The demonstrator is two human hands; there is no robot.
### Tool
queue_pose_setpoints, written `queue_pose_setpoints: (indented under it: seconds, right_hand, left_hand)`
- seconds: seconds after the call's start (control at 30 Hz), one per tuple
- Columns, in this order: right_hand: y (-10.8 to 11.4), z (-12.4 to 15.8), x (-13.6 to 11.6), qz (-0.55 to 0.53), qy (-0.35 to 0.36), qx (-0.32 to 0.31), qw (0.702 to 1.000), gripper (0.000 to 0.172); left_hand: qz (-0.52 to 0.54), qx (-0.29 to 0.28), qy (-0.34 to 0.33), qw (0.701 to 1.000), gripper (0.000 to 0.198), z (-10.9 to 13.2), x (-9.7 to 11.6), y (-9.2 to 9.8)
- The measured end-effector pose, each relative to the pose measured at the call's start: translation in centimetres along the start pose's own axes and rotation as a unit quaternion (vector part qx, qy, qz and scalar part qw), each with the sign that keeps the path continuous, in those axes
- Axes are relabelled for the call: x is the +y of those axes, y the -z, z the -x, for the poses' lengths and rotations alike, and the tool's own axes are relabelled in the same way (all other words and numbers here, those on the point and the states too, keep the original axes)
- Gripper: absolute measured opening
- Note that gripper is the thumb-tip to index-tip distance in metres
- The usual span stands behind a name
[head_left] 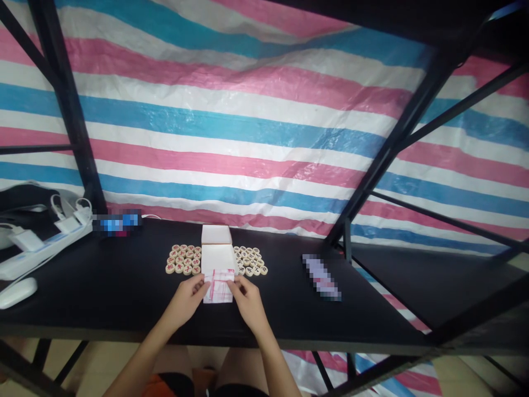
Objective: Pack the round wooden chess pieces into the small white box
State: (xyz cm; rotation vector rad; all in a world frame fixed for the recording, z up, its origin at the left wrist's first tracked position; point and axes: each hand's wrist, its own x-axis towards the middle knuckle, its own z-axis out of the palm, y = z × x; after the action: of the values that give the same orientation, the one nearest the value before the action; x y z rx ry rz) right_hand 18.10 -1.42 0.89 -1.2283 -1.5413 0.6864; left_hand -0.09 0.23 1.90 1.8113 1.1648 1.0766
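Between my two hands is a folded white sheet with red lines (219,288), seemingly a paper chessboard. My left hand (188,298) pinches its left edge, and my right hand (247,300) pinches the right edge. Just behind the sheet lies an open white box (218,257), its lid (216,234) tipped back toward the wall. Red-marked Chinese chess pieces (179,259) sit in rows left of the box. Dark-marked Chinese chess pieces (252,262) are grouped in rows on its right. The sheet's upper edge overlaps the front of the box; I cannot tell whether they touch.
A white power strip (61,242) with plugged-in chargers and a white computer mouse (19,292) occupy the left of the black table (124,303). Blurred-out objects lie at back left and at right. Black metal frame bars (372,160) and a striped sheet (231,121) stand around.
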Motion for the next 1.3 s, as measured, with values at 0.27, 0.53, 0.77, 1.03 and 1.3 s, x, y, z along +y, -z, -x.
queue_pose_setpoints:
  seconds: [0.27, 0.53, 0.77, 1.03, 1.3]
  right_hand:
    - [0.1, -0.3, 0.0, -0.109, -0.033, 0.016, 0.993, 0.027]
    - [0.2, -5.4, -0.4, -0.055, 0.045, 0.014, 0.997, 0.03]
    - [0.2, -9.7, 1.4, 0.155, 0.136, -0.109, 0.972, 0.042]
    - [1.2, -9.7, 1.9, 0.263, 0.167, -0.125, 0.942, 0.046]
    - [0.3, -8.1, 0.1, 0.396, 0.203, -0.221, 0.868, 0.025]
  left_hand:
    - [-0.005, 0.055, -0.025, 0.998, 0.027, -0.4, -0.9, 0.0]
    - [-0.1, 0.036, -0.07, 0.992, 0.027, -0.2, -1.0, -0.2]
    - [-0.142, 0.027, -0.066, 0.987, 0.03, -0.2, -1.4, -0.3]
    - [-0.184, 0.021, -0.075, 0.98, 0.032, -0.2, -1.7, -0.5]
    - [-0.226, 0.016, -0.075, 0.971, 0.031, -0.1, -1.7, -0.6]
